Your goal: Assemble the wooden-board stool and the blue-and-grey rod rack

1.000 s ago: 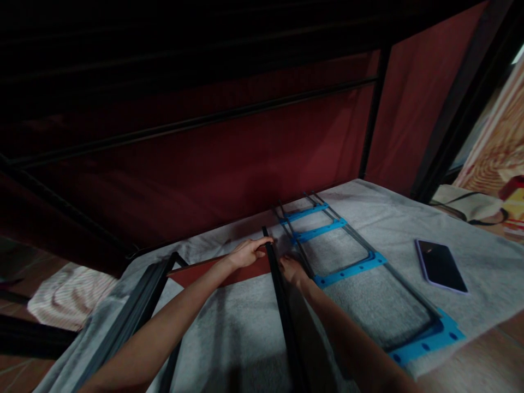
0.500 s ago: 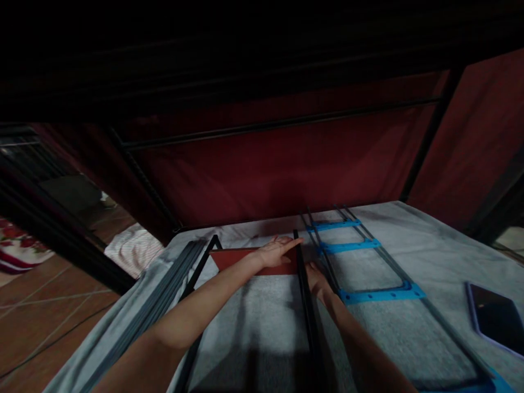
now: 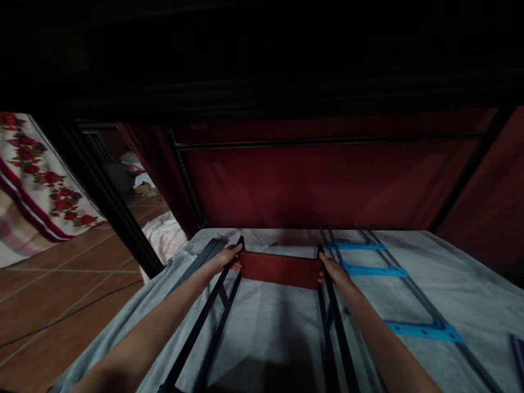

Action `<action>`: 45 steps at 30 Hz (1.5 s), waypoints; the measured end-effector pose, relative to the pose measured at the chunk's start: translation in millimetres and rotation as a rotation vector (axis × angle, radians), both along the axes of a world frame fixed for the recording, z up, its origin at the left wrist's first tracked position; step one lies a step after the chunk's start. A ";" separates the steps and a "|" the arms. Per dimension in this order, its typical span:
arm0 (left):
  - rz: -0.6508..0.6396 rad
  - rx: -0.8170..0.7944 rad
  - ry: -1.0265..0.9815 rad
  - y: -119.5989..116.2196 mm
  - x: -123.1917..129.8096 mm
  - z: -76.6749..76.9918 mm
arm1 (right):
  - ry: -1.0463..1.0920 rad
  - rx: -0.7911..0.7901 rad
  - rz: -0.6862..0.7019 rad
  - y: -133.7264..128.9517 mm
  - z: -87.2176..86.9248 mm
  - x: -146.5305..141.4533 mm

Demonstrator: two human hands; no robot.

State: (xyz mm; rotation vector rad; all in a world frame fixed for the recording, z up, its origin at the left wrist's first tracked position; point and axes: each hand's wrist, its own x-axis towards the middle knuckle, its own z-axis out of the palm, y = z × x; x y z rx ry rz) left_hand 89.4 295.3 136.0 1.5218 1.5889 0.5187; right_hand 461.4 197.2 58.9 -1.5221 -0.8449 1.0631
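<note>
A reddish-brown board [image 3: 280,269] spans the far end of a black frame [image 3: 336,327] that has paired bars on each side. At the frame's far left corner, my left hand [image 3: 230,256] is closed on the black bar beside the board's end. My right hand [image 3: 329,268] grips the far right corner in the same way, thumb on top and fingers beneath. The frame's near end runs out of view at the bottom.
Right of the frame, a rack of grey tubes with blue crosspieces [image 3: 426,331] lies on the grey sheet [image 3: 462,284]. Grey tubes [image 3: 198,261] lie at the left. A phone edge [image 3: 518,355] shows far right. Black posts [image 3: 123,213] and a red curtain [image 3: 311,185] stand around.
My left hand has moved left from the board to the frame's far left corner and closed there. My right hand now grips the right corner. The frame's far end appears raised, and the view has turned left.
</note>
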 end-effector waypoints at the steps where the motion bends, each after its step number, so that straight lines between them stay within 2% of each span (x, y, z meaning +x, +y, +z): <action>1: 0.043 -0.056 -0.088 0.5 4.6 -4.5 | 0.033 -0.051 -0.020 2.2 3.5 -3.0; 3: 0.103 -0.093 -0.161 2.4 9.9 -9.0 | 0.135 -0.122 -0.060 5.0 10.4 -8.1; 6: 0.139 -0.098 -0.210 0.5 7.7 -5.4 | 0.180 -0.123 -0.104 3.8 23.8 -16.0; 9: 0.154 -0.093 -0.276 -11.4 1.4 8.4 | 0.173 -0.128 -0.108 -7.7 44.7 -24.8; 11: 0.160 -0.071 -0.323 -22.4 -1.6 22.9 | 0.166 -0.125 -0.109 -20.4 64.1 -29.8; 15: 0.173 0.017 -0.422 -42.6 -6.7 67.4 | 0.164 -0.060 -0.100 -45.9 118.2 -34.5; 19: 0.182 0.161 -0.525 -59.2 -15.4 133.0 | 0.172 0.047 -0.111 -63.3 190.1 -36.4; 22: 0.169 0.280 -0.594 -75.9 -24.3 182.1 | 0.187 0.261 -0.125 -78.0 241.4 -43.7; 24: 0.134 0.416 -0.664 -91.8 -30.2 205.0 | 0.164 0.422 -0.120 -91.5 264.5 -52.3; 26: 0.111 0.580 -0.735 -111.8 -35.5 215.5 | 0.116 0.553 -0.135 -107.2 274.5 -62.3; 28: 0.138 0.721 -0.768 -135.2 -39.9 212.9 | 0.069 0.661 -0.179 -122.8 272.0 -72.4; 30: 0.199 0.829 -0.763 -160.0 -43.6 199.5 | 0.031 0.748 -0.231 -136.7 260.8 -81.6; 33: 0.281 0.940 -0.742 -194.4 -48.1 167.0 | 0.001 0.823 -0.295 -152.8 237.2 -93.9; 36: 0.354 0.959 -0.748 -220.0 -52.4 131.6 | 0.019 0.839 -0.332 -163.8 213.5 -104.1; 38: 0.385 0.936 -0.756 -230.9 -55.2 112.3 | 0.033 0.824 -0.347 -169.1 199.1 -108.9; 40: 0.408 0.920 -0.755 -237.3 -57.0 99.1 | 0.046 0.805 -0.349 -173.5 186.6 -111.5; 45: 0.403 0.936 -0.744 -240.6 -53.4 88.8 | 0.085 0.806 -0.395 -183.2 169.8 -108.6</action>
